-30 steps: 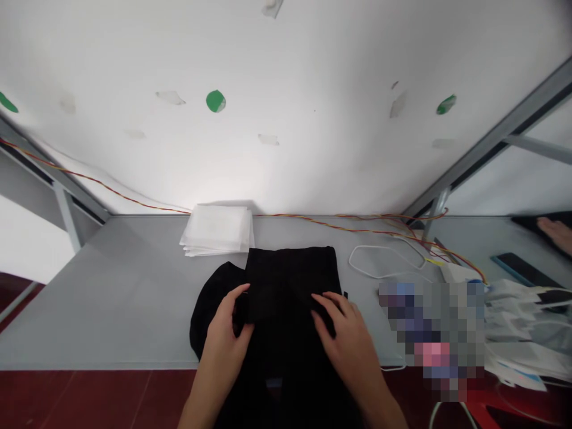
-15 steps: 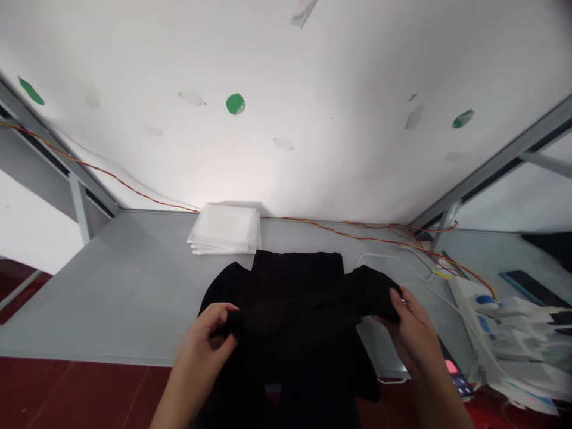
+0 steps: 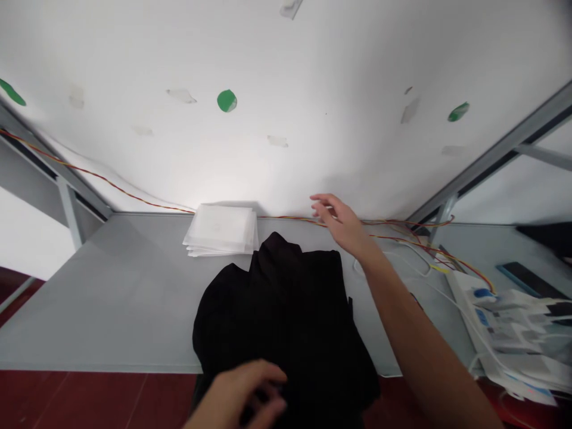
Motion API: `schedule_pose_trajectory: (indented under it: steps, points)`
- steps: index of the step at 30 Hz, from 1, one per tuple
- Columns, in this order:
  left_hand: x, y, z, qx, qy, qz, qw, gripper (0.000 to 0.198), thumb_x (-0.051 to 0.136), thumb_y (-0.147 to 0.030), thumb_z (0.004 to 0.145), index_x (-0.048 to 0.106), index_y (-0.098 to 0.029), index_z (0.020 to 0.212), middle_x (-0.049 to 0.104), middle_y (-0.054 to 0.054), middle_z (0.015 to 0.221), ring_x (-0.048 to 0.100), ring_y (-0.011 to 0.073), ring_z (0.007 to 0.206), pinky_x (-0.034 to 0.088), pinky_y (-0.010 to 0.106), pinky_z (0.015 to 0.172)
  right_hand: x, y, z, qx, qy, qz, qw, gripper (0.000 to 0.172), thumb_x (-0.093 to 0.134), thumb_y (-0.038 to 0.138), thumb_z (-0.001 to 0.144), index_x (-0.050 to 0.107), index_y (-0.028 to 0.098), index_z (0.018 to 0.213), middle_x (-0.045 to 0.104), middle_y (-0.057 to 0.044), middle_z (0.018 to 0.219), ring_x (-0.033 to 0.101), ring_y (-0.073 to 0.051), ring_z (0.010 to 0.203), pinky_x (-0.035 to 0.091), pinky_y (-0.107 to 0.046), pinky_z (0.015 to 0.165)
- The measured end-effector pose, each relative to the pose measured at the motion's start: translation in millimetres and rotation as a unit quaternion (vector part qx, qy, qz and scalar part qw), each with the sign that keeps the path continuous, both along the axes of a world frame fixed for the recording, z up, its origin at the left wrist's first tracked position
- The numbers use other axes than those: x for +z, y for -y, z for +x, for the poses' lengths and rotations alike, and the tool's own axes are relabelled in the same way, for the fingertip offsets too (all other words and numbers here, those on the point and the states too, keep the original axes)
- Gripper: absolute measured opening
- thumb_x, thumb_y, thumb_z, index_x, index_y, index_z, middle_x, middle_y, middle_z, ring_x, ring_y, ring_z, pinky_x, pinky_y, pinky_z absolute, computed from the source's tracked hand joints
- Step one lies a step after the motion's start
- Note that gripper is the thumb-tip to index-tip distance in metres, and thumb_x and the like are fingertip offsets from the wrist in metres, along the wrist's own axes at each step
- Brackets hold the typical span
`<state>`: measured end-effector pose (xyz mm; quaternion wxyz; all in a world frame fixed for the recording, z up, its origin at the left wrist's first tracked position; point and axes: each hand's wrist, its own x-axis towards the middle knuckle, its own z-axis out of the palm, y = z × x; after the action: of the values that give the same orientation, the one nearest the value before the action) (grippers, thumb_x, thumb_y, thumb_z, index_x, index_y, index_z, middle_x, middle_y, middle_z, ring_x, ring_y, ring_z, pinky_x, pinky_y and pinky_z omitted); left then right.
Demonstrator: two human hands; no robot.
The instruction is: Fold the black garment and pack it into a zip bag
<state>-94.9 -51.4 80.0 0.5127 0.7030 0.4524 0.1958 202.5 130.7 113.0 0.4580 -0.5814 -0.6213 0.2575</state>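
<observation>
A black garment (image 3: 286, 310) lies folded over on the grey table, one bunched part pointing toward the wall and its near end hanging past the front edge. Over its near part is my left hand (image 3: 243, 390), thumb and fingers curved but apart, with nothing visible between them; whether it touches the cloth I cannot tell. My right hand (image 3: 338, 225) is raised beyond the garment's far right corner, in front of the wall. Its fingers are loosely stretched out and it holds nothing.
A stack of whitish translucent bags (image 3: 221, 229) lies by the wall (image 3: 277, 77). Twisted red and yellow wires (image 3: 120, 185) run along the table's (image 3: 111, 298) back. At the right are a power strip with plugs (image 3: 496, 322), white cables and a dark phone (image 3: 531, 280).
Both hands have let go of the cloth. The right-hand part now lies folded over to the left. My right hand has moved up and left, my left hand down and right.
</observation>
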Motion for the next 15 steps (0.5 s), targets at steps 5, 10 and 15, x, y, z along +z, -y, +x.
schedule_pose_trajectory:
  steps: [5,10,15]
  points:
    - [17.4,-85,-19,0.096,-0.108,0.19,0.971,0.027,0.048,-0.041,0.102,0.072,-0.031,0.107,0.077,0.004,0.104,0.073,0.0254,0.094,0.06,0.037,0.085,-33.9,129,7,-0.048,0.149,-0.106,0.982,0.04,0.053,0.06,0.097,0.076,0.027,0.1,0.076,-0.005,0.088,0.069,-0.024,0.074,0.055,-0.036,0.067]
    - [15.7,-200,42,-0.099,-0.108,0.28,0.949,0.026,0.056,-0.032,0.097,0.071,-0.029,0.117,0.065,0.006,0.138,0.056,0.0278,0.132,0.042,0.045,0.114,-101.4,222,-12,-0.167,0.223,-0.171,0.945,0.048,0.069,0.073,0.08,0.067,0.029,0.1,0.074,-0.004,0.089,0.07,-0.026,0.068,0.051,-0.034,0.051]
    - [-1.2,-272,91,-0.132,-0.108,0.193,0.966,0.034,0.079,-0.037,0.075,0.074,-0.022,0.105,0.075,0.01,0.107,0.069,0.0324,0.109,0.053,0.045,0.098,-110.3,234,-12,-0.127,0.172,-0.17,0.962,0.03,0.057,0.059,0.095,0.067,0.031,0.093,0.072,-0.004,0.093,0.072,-0.027,0.082,0.055,-0.036,0.065]
